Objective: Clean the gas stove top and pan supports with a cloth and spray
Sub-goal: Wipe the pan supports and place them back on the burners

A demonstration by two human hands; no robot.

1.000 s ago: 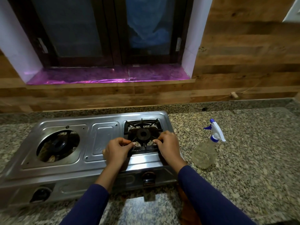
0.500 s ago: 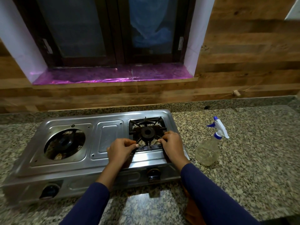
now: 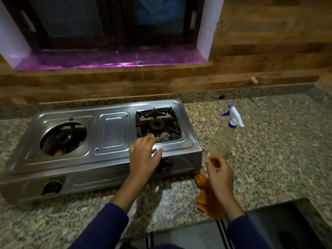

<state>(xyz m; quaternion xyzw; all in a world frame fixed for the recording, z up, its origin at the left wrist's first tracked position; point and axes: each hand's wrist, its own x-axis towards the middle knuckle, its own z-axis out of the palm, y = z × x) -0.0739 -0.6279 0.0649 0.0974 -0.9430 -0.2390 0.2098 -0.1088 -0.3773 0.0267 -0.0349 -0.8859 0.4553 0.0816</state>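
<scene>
A steel two-burner gas stove [image 3: 111, 133] stands on the granite counter. A black square pan support [image 3: 157, 123] sits over its right burner; the left burner opening [image 3: 62, 138] has no support. My left hand [image 3: 145, 157] hovers at the front edge of the pan support, fingers spread, holding nothing. My right hand [image 3: 220, 172] hangs just in front of the clear spray bottle [image 3: 223, 139] with its blue-and-white trigger, fingers loosely curled and empty. An orange cloth [image 3: 203, 191] lies on the counter under my right wrist, partly hidden.
The granite counter [image 3: 278, 150] stretches right of the bottle. A wood-panelled wall and a window with a purple sill [image 3: 107, 60] rise behind the stove. The counter's front edge drops to the floor [image 3: 197, 238] at the bottom right.
Both hands have let go of the pan support. My right hand has moved right, toward the spray bottle; my left hand has opened. The camera has pulled back.
</scene>
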